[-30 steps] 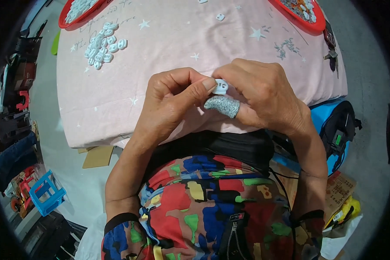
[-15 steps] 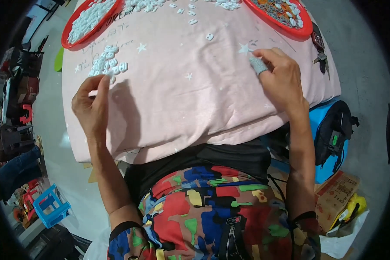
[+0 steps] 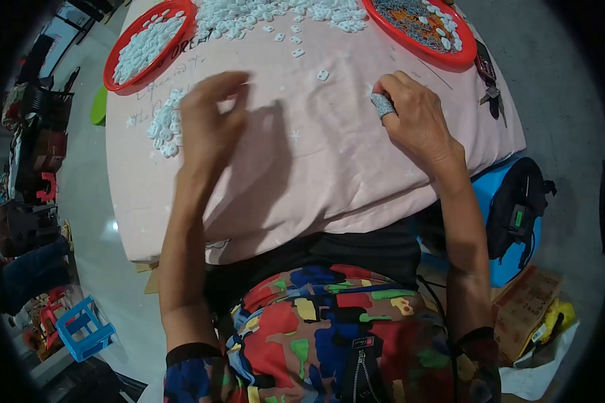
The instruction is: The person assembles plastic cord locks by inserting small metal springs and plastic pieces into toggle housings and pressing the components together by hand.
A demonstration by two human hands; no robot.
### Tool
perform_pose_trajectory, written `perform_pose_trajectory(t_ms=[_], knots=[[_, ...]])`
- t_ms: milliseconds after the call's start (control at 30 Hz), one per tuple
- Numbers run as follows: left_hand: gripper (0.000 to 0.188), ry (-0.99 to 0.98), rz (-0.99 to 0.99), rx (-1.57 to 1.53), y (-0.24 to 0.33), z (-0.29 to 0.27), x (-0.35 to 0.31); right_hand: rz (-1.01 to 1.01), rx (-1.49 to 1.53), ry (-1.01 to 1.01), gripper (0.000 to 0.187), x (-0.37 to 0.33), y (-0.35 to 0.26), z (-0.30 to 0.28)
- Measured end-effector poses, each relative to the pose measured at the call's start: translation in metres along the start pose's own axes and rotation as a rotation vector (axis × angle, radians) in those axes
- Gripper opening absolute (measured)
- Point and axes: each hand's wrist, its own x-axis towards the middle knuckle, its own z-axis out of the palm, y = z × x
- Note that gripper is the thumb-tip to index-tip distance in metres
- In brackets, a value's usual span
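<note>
My left hand (image 3: 216, 114) is raised over the left part of the pink cloth, smeared by motion, and its fingers and anything in them cannot be made out. Just beside it lies a small pile of white plastic pieces (image 3: 165, 127) with holes, partly hidden by the hand. Over the right part of the cloth my right hand (image 3: 417, 115) is closed in a pinch; what its fingertips hold, if anything, is too small to tell. A grey wrap (image 3: 382, 105) circles one of its digits. One single white piece (image 3: 323, 76) rests on the cloth between the hands.
A red basin (image 3: 109, 75) of white pieces stands far left. Another red basin (image 3: 465, 62), far right, holds small grey metal parts, orange bits and white pieces. Between them spreads a heap of white pieces (image 3: 242, 15). Keys (image 3: 494, 101) lie at the right edge of the pink cloth (image 3: 329, 161).
My left hand has moved right and farther from me, off the small white pile. My right hand has shifted slightly left and remains pinched. The view has tilted a little.
</note>
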Motion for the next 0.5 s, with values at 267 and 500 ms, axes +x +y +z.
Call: perform_pose_trajectory(t_ms=[267,500], knots=[[0.019,-0.237,0.17,-0.042,0.021,0.091,0.032,0.195,0.237,0.146,0.014,-0.015,-0.016,0.008],[0.018,-0.387,-0.279,-0.614,0.035,0.064,0.015,0.293,0.593,0.126,0.014,-0.029,-0.019,0.016]])
